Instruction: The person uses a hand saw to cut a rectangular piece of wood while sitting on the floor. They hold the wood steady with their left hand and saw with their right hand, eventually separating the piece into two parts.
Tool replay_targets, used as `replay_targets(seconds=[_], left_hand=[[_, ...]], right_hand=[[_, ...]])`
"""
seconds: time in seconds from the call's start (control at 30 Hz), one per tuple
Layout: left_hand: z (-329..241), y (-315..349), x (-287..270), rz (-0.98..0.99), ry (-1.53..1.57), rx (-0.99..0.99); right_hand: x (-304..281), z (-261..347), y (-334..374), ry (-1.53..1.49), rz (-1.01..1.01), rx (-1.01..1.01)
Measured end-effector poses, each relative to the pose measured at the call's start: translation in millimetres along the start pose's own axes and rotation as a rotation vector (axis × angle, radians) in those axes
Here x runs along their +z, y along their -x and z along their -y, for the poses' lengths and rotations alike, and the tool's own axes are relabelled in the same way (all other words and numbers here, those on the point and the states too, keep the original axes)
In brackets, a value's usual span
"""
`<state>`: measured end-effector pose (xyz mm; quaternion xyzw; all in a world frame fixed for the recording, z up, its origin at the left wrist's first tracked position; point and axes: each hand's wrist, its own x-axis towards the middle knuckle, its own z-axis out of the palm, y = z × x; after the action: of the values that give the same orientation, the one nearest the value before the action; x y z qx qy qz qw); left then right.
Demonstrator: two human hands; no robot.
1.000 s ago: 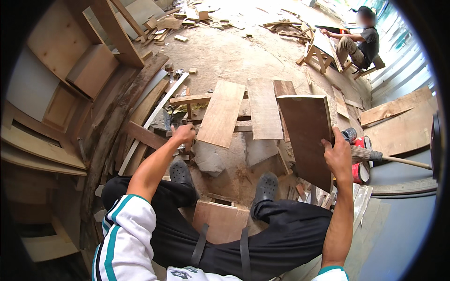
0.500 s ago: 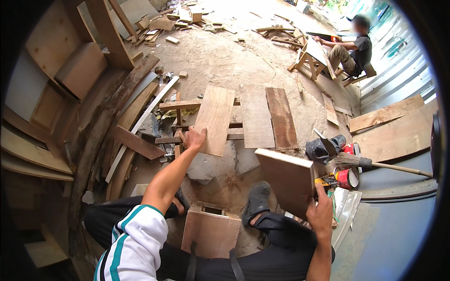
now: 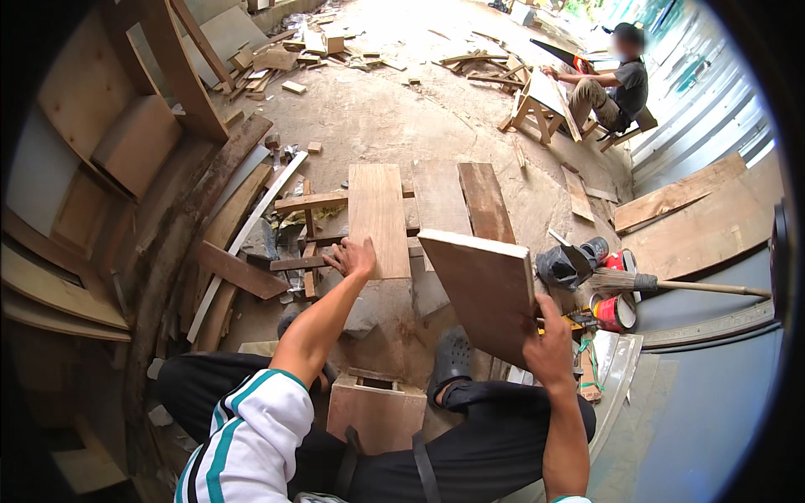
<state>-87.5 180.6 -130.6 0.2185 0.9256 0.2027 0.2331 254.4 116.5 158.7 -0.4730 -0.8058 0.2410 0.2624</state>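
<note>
My left hand [image 3: 352,256] grips the lower left edge of a light wooden board [image 3: 376,210], which lies flat across dark wooden rails [image 3: 293,262]. Right of it, a pale board [image 3: 439,197] and a darker brown board [image 3: 486,204] lie side by side on the same support. My right hand [image 3: 549,344] is closed on the right edge of a brown panel [image 3: 478,293] with a pale edge. That panel is held up and tilted, covering the lower part of the boards behind it. The fingers behind the panel are hidden.
Between my legs stands a small wooden box [image 3: 376,411]. At right lie a brush [image 3: 625,281], a red tin [image 3: 616,312] and a black-wrapped container [image 3: 563,267]. Planks [image 3: 231,218] and shelving [image 3: 138,147] fill the left. Another person [image 3: 620,84] sits at a bench far right, near a saw.
The light board has turned from slanting to nearly straight under my left hand. My right hand has brought the brown panel left and upward, nearer the boards. The view has shifted slightly.
</note>
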Motion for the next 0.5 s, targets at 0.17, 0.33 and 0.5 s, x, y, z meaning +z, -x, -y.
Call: replay_targets(seconds=[0.17, 0.33, 0.5], left_hand=[[9.8, -9.4, 1.8, 0.035, -0.039, 0.007], [17.0, -12.3, 0.7, 0.039, -0.054, 0.052], [20.3, 1.7, -19.0, 0.268, -0.267, 0.245]], right_hand=[[21.6, 10.9, -17.0, 0.003, -0.012, 0.006], [45.0, 23.9, -7.9, 0.02, 0.044, -0.017], [46.9, 24.6, 9.4, 0.021, 0.119, 0.003]])
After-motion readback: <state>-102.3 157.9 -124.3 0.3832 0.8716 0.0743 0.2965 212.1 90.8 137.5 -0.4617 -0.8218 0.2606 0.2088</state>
